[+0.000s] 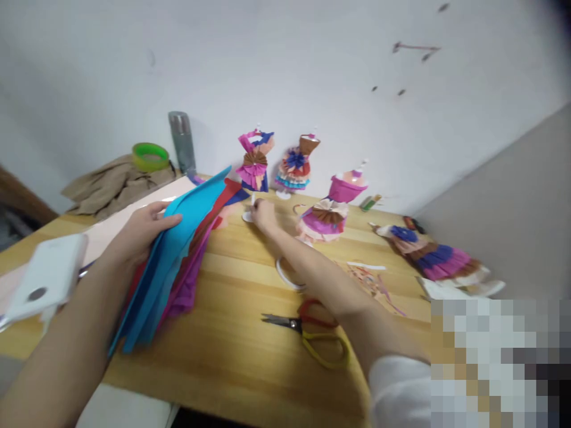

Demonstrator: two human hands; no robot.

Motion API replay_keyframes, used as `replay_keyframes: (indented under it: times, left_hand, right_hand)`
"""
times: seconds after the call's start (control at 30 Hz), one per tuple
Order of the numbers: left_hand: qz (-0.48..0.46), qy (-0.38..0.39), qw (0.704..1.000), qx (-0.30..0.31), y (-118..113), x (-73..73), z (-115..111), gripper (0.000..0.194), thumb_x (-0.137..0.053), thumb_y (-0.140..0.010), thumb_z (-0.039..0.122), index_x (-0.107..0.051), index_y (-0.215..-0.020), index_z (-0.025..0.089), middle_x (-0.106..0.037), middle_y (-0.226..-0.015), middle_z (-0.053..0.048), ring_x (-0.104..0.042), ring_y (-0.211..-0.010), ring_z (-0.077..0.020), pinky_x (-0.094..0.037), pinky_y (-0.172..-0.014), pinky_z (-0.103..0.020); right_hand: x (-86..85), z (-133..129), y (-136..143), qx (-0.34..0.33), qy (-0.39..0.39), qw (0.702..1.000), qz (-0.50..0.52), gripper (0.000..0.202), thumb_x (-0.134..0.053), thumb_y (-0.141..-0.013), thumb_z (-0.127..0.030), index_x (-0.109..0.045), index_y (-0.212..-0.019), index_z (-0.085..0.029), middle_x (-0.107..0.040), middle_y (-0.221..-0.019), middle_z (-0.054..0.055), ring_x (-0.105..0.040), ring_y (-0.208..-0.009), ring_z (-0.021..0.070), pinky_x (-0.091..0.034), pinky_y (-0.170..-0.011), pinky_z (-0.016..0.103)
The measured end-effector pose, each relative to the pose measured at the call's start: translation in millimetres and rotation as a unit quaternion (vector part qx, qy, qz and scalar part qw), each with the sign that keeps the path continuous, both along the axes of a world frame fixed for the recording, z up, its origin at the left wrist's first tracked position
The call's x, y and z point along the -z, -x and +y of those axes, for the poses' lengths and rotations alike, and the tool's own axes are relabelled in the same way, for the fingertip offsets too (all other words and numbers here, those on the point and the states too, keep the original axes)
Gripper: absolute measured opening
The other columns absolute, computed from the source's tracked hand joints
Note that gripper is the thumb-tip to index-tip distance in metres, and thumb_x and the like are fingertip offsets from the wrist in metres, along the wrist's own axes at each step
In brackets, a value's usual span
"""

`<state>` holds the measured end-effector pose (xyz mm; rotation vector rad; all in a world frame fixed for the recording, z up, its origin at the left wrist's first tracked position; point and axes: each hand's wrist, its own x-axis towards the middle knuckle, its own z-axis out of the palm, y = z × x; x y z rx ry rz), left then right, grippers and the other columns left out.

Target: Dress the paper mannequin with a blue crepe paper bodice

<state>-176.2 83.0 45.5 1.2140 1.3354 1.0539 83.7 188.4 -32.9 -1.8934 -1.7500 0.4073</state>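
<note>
Left forearm point(66, 351) nearest. Left hand point(147, 230), thumb on top, clamps coloured sheets point(191, 208), long axis slanting away rightward. Right hand point(264, 215), nearer white stand point(247, 217), curls at its right side; grip unclear.

There are four dresses point(345, 190), two hands point(145, 229), one flask point(183, 145).

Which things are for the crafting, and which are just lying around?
Probably for the crafting:
- coloured sheets, held in the left hand
- small white stand, at the right hand
- scissors, lying open

Seemingly just lying around:
- flask
- brown cloth
- white device
</note>
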Motion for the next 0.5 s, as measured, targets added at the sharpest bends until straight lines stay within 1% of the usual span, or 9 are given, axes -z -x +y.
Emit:
replay_keyframes:
  times: [0.07,0.1,0.17,0.2,0.27,0.33,0.4,0.43,0.5]
  left_hand:
    - [0.075,-0.047,0.996,0.007,0,-10.1,4,0.063,-0.076,-0.063,0.036,-0.060,-0.121,0.017,-0.069,-0.069,0.000,-0.062,-0.052,-0.0206,-0.055,-0.050,-0.036]
    - [0.141,-0.084,0.986,-0.027,0,-15.1,7,0.053,-0.073,-0.066,0.035,-0.063,-0.115,0.015,-0.070,-0.073,-0.001,-0.063,-0.057,-0.0208,-0.056,-0.055,-0.035]
    - [0.296,-0.182,0.936,-0.061,3,-24.5,13,0.040,-0.069,-0.070,0.026,-0.068,-0.108,0.015,-0.072,-0.092,-0.004,-0.067,-0.083,-0.0241,-0.055,-0.077,-0.034]
    - [0.354,-0.214,0.909,-0.055,5,-28.1,17,0.038,-0.068,-0.071,0.023,-0.068,-0.109,0.016,-0.073,-0.100,-0.004,-0.066,-0.093,-0.0259,-0.052,-0.086,-0.034]
    - [0.435,-0.256,0.862,-0.040,7,-31.7,25,0.038,-0.063,-0.078,0.022,-0.066,-0.116,0.019,-0.072,-0.110,-0.004,-0.063,-0.106,-0.0280,-0.047,-0.094,-0.033]
    - [0.507,-0.260,0.821,-0.043,6,-28.5,33,0.041,-0.059,-0.082,0.023,-0.063,-0.123,0.022,-0.071,-0.115,-0.006,-0.062,-0.110,-0.0302,-0.046,-0.094,-0.034]
    - [0.580,-0.236,0.779,-0.038,2,-18.4,40,0.044,-0.054,-0.087,0.024,-0.057,-0.131,0.021,-0.070,-0.117,-0.011,-0.063,-0.109,-0.0328,-0.046,-0.091,-0.037]
    - [0.610,-0.220,0.761,-0.027,0,-11.4,42,0.045,-0.051,-0.089,0.023,-0.054,-0.133,0.019,-0.069,-0.117,-0.015,-0.063,-0.108,-0.0341,-0.046,-0.089,-0.039]
    - [0.665,-0.183,0.723,0.035,-6,4.6,42,0.042,-0.044,-0.092,0.022,-0.052,-0.133,0.016,-0.067,-0.120,-0.019,-0.062,-0.111,-0.0346,-0.046,-0.088,-0.041]
  right_hand:
    - [3.5,-25,-3,-0.013,-0.004,1.000,-0.011,0.022,-0.050,-0.090,-0.017,-0.069,-0.097,-0.007,-0.073,-0.098,0.017,-0.067,-0.090,0.0220,-0.045,-0.077,0.028]
    - [4.9,-37,-5,-0.019,-0.007,1.000,-0.016,0.021,-0.052,-0.089,-0.018,-0.070,-0.093,-0.009,-0.073,-0.095,0.016,-0.067,-0.087,0.0220,-0.045,-0.075,0.028]
    - [7.1,-60,-10,-0.030,-0.014,0.999,-0.025,0.018,-0.053,-0.087,-0.016,-0.070,-0.087,-0.011,-0.073,-0.088,0.014,-0.066,-0.082,0.0216,-0.043,-0.071,0.027]
    - [8.0,-71,-12,-0.035,-0.017,0.999,-0.028,0.017,-0.054,-0.086,-0.015,-0.070,-0.084,-0.011,-0.073,-0.085,0.013,-0.066,-0.080,0.0212,-0.042,-0.070,0.027]
    - [9.9,-89,-14,-0.050,-0.023,0.998,-0.029,0.016,-0.054,-0.084,-0.014,-0.069,-0.080,-0.013,-0.073,-0.079,0.011,-0.065,-0.075,0.0199,-0.040,-0.067,0.027]
    - [12.3,-103,-15,-0.064,-0.029,0.997,-0.027,0.016,-0.054,-0.083,-0.014,-0.068,-0.077,-0.015,-0.072,-0.075,0.009,-0.063,-0.071,0.0183,-0.039,-0.065,0.026]
    - [15.6,-113,-13,-0.075,-0.032,0.996,-0.025,0.016,-0.054,-0.083,-0.015,-0.067,-0.075,-0.015,-0.071,-0.072,0.008,-0.062,-0.068,0.0176,-0.038,-0.063,0.026]
    - [17.5,-117,-11,-0.078,-0.032,0.996,-0.024,0.015,-0.055,-0.083,-0.017,-0.067,-0.074,-0.015,-0.070,-0.071,0.008,-0.061,-0.066,0.0176,-0.037,-0.062,0.026]
    - [20.8,-122,-7,-0.080,-0.030,0.996,-0.022,0.015,-0.056,-0.083,-0.019,-0.067,-0.073,-0.015,-0.069,-0.070,0.009,-0.060,-0.064,0.0176,-0.036,-0.060,0.026]
